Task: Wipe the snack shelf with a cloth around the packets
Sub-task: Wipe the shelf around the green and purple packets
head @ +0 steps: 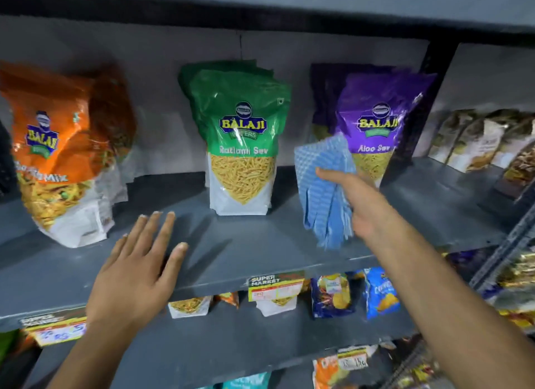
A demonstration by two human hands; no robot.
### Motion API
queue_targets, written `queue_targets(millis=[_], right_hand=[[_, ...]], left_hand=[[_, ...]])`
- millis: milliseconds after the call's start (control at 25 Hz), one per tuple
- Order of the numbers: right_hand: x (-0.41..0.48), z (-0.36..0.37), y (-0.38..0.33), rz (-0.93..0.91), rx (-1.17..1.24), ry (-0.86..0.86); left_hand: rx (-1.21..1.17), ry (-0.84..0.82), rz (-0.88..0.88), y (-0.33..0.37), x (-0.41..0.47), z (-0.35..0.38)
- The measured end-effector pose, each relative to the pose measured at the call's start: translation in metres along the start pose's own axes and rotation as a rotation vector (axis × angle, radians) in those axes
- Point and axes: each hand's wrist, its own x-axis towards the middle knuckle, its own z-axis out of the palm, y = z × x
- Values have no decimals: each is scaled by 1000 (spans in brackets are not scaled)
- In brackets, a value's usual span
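Balaji packets: green (241,139) "Ratlami Sev", purple (376,128) "Aloo Sev".

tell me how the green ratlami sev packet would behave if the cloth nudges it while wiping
The green packet stands upright on a narrow base, tall for its footprint, so it would probably tip or slide rather than hold firm. Its glossy film looks slippery against the smooth shelf. More green packets stand behind it, so a backward push from the cloth would likely be stopped.

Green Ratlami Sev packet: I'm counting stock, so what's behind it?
Behind the green Ratlami Sev packet, green tops of more packets show in a row toward the grey back panel. Their fronts and their number are covered.
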Motion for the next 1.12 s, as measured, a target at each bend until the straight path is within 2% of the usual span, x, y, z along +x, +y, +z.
queue_targets(millis=[120, 200, 240, 320, 480, 600, 800, 1000, 1120], right_hand=[[66, 23, -9, -273, -447, 84], [110, 33, 0, -320, -788, 170], [129, 35, 7, -303, -876, 171], [160, 40, 24, -295, -967, 90], [194, 57, 48, -183, -1367, -197], [199, 63, 55, -107, -1392, -289], [178, 56, 53, -167, -1421, -307], [131, 29, 58, -100, -1286, -291], [104, 20, 62, -171, -1214, -340]], left_hand=[[26, -9, -27, 3, 0, -2], [29, -13, -39, 5, 1, -3], [29, -8, -38, 6, 0, -4], [36, -5, -36, 6, 0, -5], [44, -20, -30, 3, 1, -2], [59, -43, -10, 1, 2, -1], [75, -38, 8, 2, 2, -1], [36, -27, 18, 1, 1, -1], [-8, -22, 10, 0, 0, -2]])
